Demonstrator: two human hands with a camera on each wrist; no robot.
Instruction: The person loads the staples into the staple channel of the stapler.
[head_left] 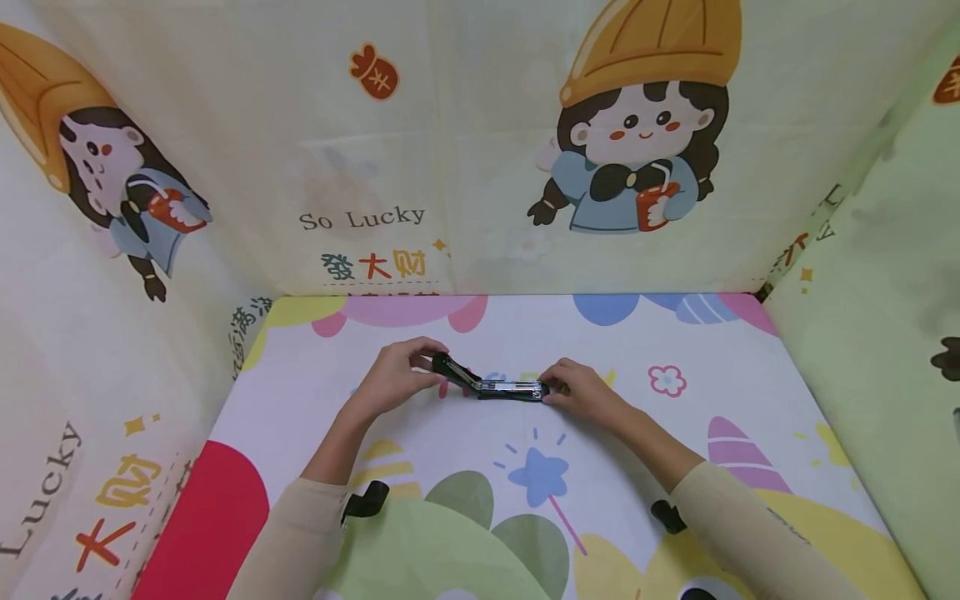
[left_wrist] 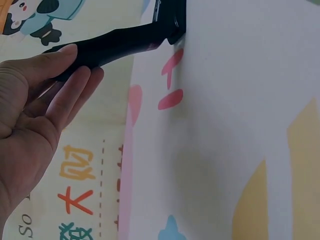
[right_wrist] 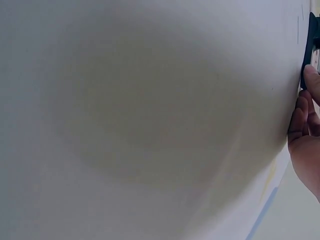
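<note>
A: Right, the black stapler [head_left: 491, 382] is lying mid-worktop [head_left: 750, 383], top arm swinging up toward ten o'clock.

B: Left hand [head_left: 396, 377] is pinching that raised arm; right hand [head_left: 581, 390] fingers are pinning the base's three o'clock end. Likely rigid, light, hinged; best gripped at both ends.

Blurry white cloth [right_wrist: 150, 120], rt hand [right_wrist: 306, 135] at edge — touching black stapler [right_wrist: 311, 45]
</note>
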